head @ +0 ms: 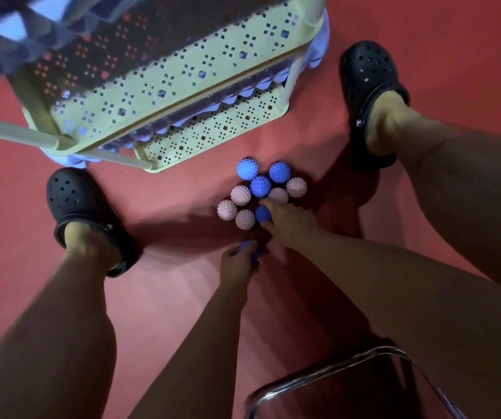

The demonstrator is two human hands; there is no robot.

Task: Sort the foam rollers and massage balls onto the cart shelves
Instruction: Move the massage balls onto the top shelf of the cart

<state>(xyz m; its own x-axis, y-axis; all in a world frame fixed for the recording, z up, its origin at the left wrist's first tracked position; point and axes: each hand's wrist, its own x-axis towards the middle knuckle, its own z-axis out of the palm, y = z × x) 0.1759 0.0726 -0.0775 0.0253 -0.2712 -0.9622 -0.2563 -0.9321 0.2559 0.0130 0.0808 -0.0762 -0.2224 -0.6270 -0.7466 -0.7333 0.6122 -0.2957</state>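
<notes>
Right hand (288, 220) grip closed around a blue massage ball (262, 213) at the near edge of the ball cluster on the floor (182, 285). Left hand (238, 263) grip also curled on a second blue ball (250, 247), just nearer the body, blurred. Remaining balls lie just beyond the right grip: three blue spiky balls (260, 186) and five pink spiky balls (240, 195), touching each other. Cart (182, 95) shelves sit beyond and left of both grips, past the cluster. Balls are round, no long axis. Likely next: lift both to a shelf; left hand looks slightly nearer the cart's open side.
</notes>
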